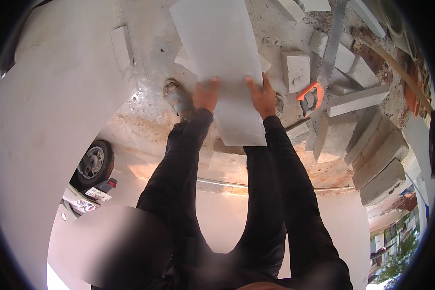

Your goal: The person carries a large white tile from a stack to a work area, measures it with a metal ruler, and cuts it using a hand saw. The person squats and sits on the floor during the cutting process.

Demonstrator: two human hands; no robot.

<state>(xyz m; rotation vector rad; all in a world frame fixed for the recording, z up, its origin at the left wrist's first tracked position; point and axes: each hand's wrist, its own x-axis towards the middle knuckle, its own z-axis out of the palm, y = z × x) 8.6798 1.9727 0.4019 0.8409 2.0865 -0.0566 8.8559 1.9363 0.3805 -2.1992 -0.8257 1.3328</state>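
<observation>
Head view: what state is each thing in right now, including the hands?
Left hand: gripping the white block's left edge.
Right hand: gripping its right edge.
Large white block: held up off the floor, tilted.
Handsaw: lying flat on the floor, unheld.
Cut block pieces: scattered on the floor.
Grey blocks: stacked in a row.

Your two black-sleeved arms reach straight forward and nearly parallel, left hand (pixel 206 95) and right hand (pixel 263 96) level with each other, fingers curled in a clamping grip.
</observation>
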